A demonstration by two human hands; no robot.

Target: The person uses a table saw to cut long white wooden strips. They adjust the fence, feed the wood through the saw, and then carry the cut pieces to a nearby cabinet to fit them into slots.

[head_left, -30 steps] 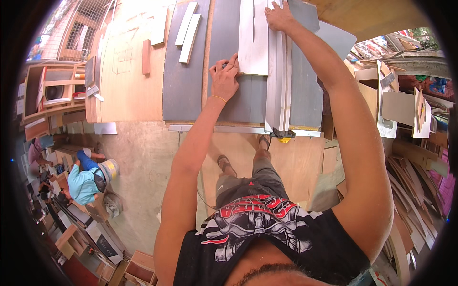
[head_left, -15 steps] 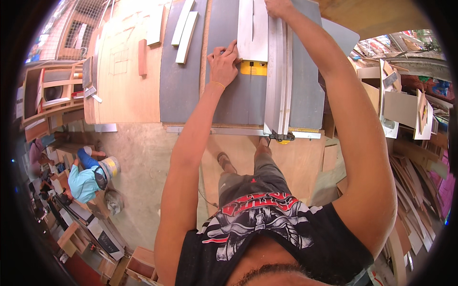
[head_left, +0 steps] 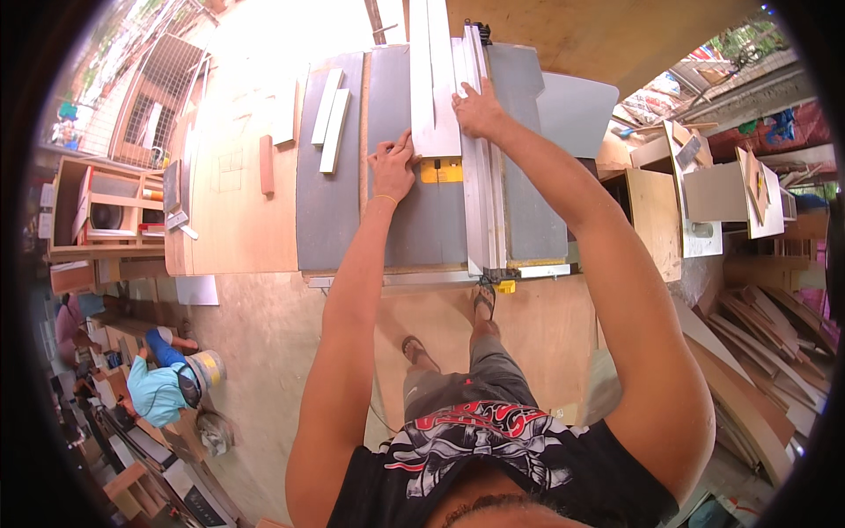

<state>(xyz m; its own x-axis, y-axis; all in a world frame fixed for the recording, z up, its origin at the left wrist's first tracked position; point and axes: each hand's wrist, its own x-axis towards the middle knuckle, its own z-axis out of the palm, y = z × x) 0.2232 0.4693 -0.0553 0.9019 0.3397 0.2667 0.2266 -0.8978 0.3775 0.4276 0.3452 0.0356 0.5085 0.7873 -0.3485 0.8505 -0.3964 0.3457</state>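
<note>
A long white board [head_left: 437, 132] lies on the grey table saw top [head_left: 427, 233], against the left side of the metal rip fence [head_left: 483, 194]. A thin slit runs lengthwise along its far part. At the board's near left corner my left hand [head_left: 393, 172] presses with fingers apart, the fingertips against the edge. My right hand [head_left: 476, 109] reaches over the fence with its fingers spread, the fingertips near the board's right edge. Just in front of the board's near end is the yellow throat plate [head_left: 441, 170]. The blade itself cannot be made out.
Two narrow white strips [head_left: 334, 132] lie on the saw top at left. A reddish wood strip [head_left: 266, 165] rests on the adjoining plywood table [head_left: 238, 238]. Behind at left, a person in a light blue shirt [head_left: 158, 387] sits beside a bucket [head_left: 208, 368]. Scrap boards [head_left: 748, 378] lean at right.
My right hand has come back along the fence, nearer to me, with its fingers now spread. My left hand stays at the board's near end. The whole view has shifted.
</note>
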